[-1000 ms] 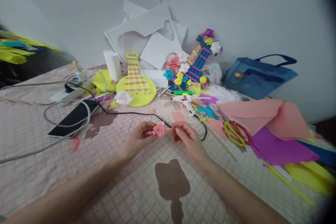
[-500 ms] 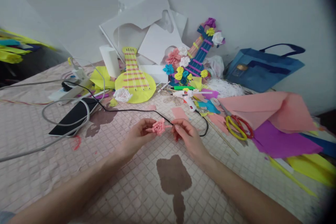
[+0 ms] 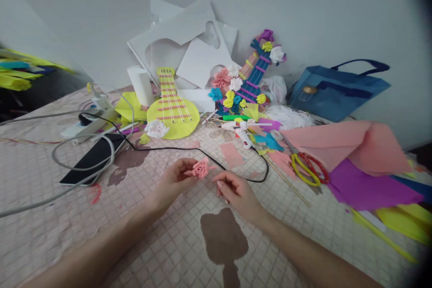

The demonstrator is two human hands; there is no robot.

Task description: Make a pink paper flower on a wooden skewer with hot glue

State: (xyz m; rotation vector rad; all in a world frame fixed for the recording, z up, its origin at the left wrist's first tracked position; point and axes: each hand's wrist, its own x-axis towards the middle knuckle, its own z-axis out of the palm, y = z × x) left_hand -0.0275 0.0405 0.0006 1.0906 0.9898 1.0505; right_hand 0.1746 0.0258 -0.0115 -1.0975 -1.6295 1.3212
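Observation:
A pink crepe-paper flower [image 3: 201, 168] is pinched between the thumb and fingers of my left hand [image 3: 179, 176], with pointed bits of paper sticking out at its sides. My right hand [image 3: 234, 190] hovers just right of the flower, apart from it. Its fingers are loosely curled and parted, and nothing shows between them. Beyond the hands a pink paper piece [image 3: 232, 154] lies on the quilted cloth [image 3: 162, 234]. The black cord [image 3: 168, 148] of a white glue gun [image 3: 242, 134] runs behind both hands.
Red and yellow scissors [image 3: 307, 168] lie right, beside pink paper [image 3: 354, 144] and purple paper [image 3: 371, 184]. A yellow paper guitar [image 3: 173, 119] and a flowered blue one [image 3: 253, 78] stand at the back. Left are a dark tablet-like slab [image 3: 91, 159] and a power strip [image 3: 81, 128].
My right hand has let go of the flower's right side and moved slightly down, opening a gap. My left hand keeps its pinch. The view has tilted up a little.

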